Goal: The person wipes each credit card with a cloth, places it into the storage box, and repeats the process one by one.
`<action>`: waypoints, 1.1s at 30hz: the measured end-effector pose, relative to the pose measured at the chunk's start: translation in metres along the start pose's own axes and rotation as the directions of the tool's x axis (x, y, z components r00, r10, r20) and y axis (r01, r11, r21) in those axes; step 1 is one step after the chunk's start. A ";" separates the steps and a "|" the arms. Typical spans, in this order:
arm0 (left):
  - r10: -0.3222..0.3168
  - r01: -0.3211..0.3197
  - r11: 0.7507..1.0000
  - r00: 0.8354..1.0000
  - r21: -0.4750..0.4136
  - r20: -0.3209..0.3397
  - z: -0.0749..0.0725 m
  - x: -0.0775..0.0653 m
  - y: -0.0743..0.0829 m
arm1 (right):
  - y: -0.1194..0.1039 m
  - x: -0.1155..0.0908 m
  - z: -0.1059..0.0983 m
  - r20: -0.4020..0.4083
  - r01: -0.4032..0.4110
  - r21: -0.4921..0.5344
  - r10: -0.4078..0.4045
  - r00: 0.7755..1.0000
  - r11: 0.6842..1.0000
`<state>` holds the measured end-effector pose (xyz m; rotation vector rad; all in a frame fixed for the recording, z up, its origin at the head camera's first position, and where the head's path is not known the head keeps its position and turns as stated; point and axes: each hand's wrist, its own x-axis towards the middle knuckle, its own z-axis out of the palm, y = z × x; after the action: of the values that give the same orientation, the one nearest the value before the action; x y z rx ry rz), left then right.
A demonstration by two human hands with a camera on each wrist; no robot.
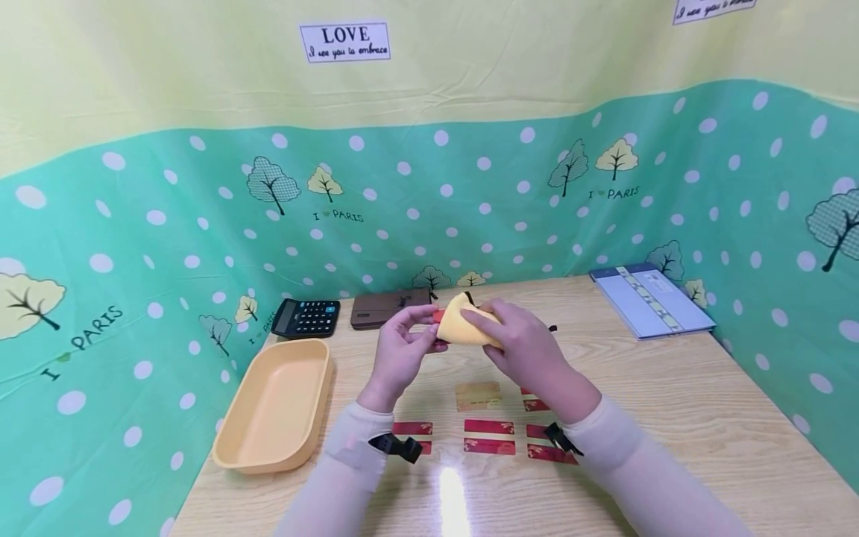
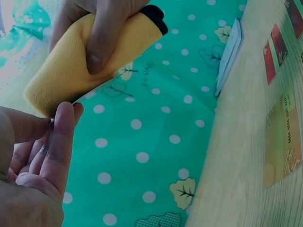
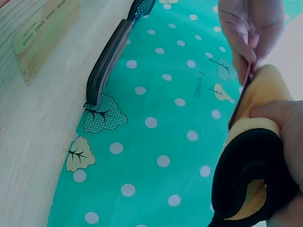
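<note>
My left hand (image 1: 401, 344) pinches a thin red card (image 1: 438, 316) between thumb and fingers. Only a thin edge of that card (image 3: 239, 105) shows in the right wrist view. My right hand (image 1: 523, 337) grips a folded yellow cloth (image 1: 458, 322) with black trim, its thumb pressed into the fabric. The cloth lies against the card, close to the left fingertips, and both are held up above the table. In the right wrist view the black trim (image 3: 227, 175) curls round in a loop. Part of the card is hidden by the cloth and fingers.
Below the hands lie several red cards (image 1: 488, 426) and a gold card (image 1: 479, 403) on the wooden table (image 1: 644, 418). An orange tray (image 1: 224, 440) stands at left. Along the back are a black calculator (image 1: 307, 319) and brown zipped case (image 1: 376, 309); blue folders (image 1: 654, 302) lie at right.
</note>
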<state>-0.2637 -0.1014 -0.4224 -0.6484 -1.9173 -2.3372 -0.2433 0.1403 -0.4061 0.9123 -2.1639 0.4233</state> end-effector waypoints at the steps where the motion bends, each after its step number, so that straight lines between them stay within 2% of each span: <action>1: 0.001 -0.001 1.000 1.000 0.002 -0.004 0.000 0.000 0.000 | 0.001 0.000 -0.001 0.010 -0.007 -0.002 0.007 1.000 1.000; 5: 0.013 -0.012 1.000 1.000 0.015 -0.023 -0.001 0.000 0.001 | 0.010 -0.002 -0.006 0.025 -0.075 -0.031 0.075 0.997 0.997; 9: 0.012 -0.011 1.000 1.000 0.025 -0.016 -0.001 -0.001 0.003 | 0.017 -0.002 -0.008 -0.002 -0.120 -0.048 0.120 0.993 0.992; 14: 0.016 -0.017 1.000 1.000 0.026 0.019 0.000 -0.001 0.001 | 0.011 0.000 -0.005 -0.022 -0.073 -0.054 0.072 0.997 0.996; 19: 0.037 -0.037 0.999 0.999 0.003 -0.035 0.001 0.000 -0.001 | 0.005 0.001 -0.003 -0.012 -0.022 -0.061 0.021 1.000 0.998; 24: 0.049 -0.050 0.999 0.997 -0.021 -0.060 0.000 0.000 -0.001 | 0.010 -0.001 -0.004 0.002 -0.005 -0.076 0.006 1.000 0.997; 29: 0.064 -0.068 0.997 0.993 -0.034 -0.095 0.000 0.001 0.001 | 0.016 -0.002 -0.006 -0.022 -0.034 -0.092 0.032 0.999 0.995; 33: 0.058 -0.062 0.997 0.994 -0.042 -0.093 0.000 0.002 0.000 | 0.013 -0.001 -0.004 -0.047 -0.003 -0.111 -0.003 0.999 0.994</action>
<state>-0.2649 -0.1010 -0.4215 -0.5831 -1.7877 -2.3359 -0.2505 0.1517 -0.4041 0.8326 -2.1222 0.3176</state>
